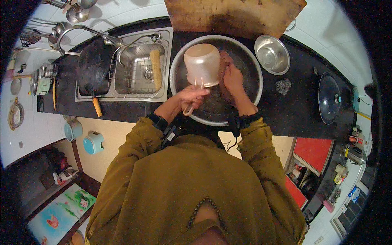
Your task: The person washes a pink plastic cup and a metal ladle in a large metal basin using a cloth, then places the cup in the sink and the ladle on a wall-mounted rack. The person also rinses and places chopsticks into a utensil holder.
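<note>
My left hand [193, 97] is closed around the long handle of a light metal saucepan [202, 64]. The pan is tipped over, its base facing up and away from me, above a large round metal basin [258, 92] on the dark counter. On the pan's right side is my right hand [231, 73], fingers bent near its wall; whether they hold anything is hidden. The basin's inside looks dark, and its contents cannot be told.
Left of the basin is a steel sink [165, 92] with a wire rack, a loofah-like scrubber [156, 70] and a black wok [94, 67]. To the right are a steel bowl [272, 55], a steel-wool scourer [283, 86] and a dark lid [329, 98]. A wooden board [232, 15] stands behind.
</note>
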Tool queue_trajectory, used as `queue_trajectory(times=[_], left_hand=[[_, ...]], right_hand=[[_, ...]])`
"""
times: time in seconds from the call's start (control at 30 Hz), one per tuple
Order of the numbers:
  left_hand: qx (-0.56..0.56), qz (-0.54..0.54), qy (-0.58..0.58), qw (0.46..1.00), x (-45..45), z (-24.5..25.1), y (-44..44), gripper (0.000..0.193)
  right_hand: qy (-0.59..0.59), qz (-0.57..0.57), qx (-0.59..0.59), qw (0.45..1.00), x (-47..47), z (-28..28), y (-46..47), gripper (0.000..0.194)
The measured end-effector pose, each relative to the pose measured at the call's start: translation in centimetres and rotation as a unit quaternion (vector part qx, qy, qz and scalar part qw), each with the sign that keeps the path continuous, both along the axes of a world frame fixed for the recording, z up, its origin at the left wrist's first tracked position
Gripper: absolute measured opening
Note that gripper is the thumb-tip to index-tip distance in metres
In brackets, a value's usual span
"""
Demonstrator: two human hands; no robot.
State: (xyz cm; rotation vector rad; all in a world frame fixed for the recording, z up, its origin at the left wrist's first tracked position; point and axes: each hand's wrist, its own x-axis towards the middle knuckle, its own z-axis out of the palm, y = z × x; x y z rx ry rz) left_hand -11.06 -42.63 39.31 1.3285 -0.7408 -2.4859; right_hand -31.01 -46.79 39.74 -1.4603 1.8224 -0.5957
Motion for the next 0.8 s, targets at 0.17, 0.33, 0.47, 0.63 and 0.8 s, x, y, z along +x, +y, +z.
queue_trajectory(times=[0.17,0.33,0.47,0.63,0.8], left_hand=[[0.056,0.149,-0.016,0.987,-1.5,1.4,0.3,0.055],[0.013,0.134,-0.003,0.991,-2.0,1.8,0.4,0.057],[0.016,0.134,0.026,0.991,-1.6,1.6,0.6,0.056],[0.049,0.16,0.01,0.986,-1.7,1.1,0.8,0.053],[0.111,0.161,0.05,0.979,-0.7,1.1,0.6,0.046]], right_hand=[[0.07,-0.015,-0.183,0.981,0.6,-1.1,3.1,0.025],[0.087,0.104,-0.293,0.947,3.4,0.9,7.3,0.018],[0.019,0.031,-0.213,0.976,4.0,2.0,6.6,0.02],[0.051,0.029,-0.123,0.991,1.9,1.5,5.4,0.025],[0.101,-0.021,-0.053,0.993,-0.8,0.2,5.2,0.028]])
